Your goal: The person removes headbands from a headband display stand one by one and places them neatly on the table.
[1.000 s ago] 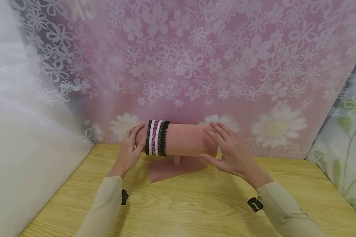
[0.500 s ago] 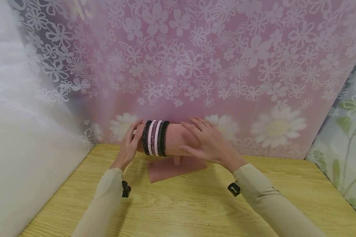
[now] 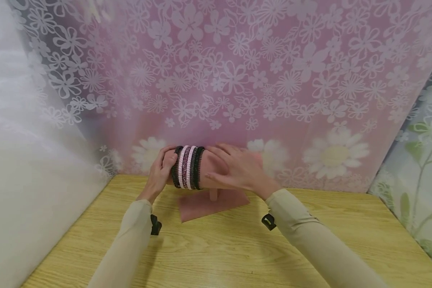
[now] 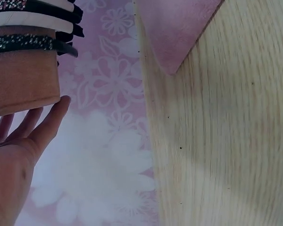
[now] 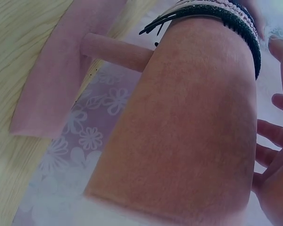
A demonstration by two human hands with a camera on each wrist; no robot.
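A pink padded roll on a stand [image 3: 213,195] carries several headbands [image 3: 188,167] side by side on its left half: black glittery, white ribbed and pink glittery ones. The outermost black one has comb teeth. My left hand [image 3: 161,170] spans the roll's left end, thumb in front beside the leftmost black glittery headband [image 4: 23,43]; in the left wrist view its straight fingers touch the end's edge. My right hand [image 3: 239,168] lies loosely over the right part of the roll [image 5: 179,127], thumb in front, fingers over the top. The right fingertips sit close to the rightmost headband.
The stand's pink base [image 3: 198,210] rests on a wood-grain table [image 3: 216,252]. Behind it hangs a pink floral cloth [image 3: 237,80]. A white sheet [image 3: 29,160] borders the left side, and a leafy printed cloth [image 3: 417,172] borders the right.
My right hand has moved left along the roll, from its right end toward the headbands. The leftmost black headband has shifted slightly left. My left hand stays at the left end.
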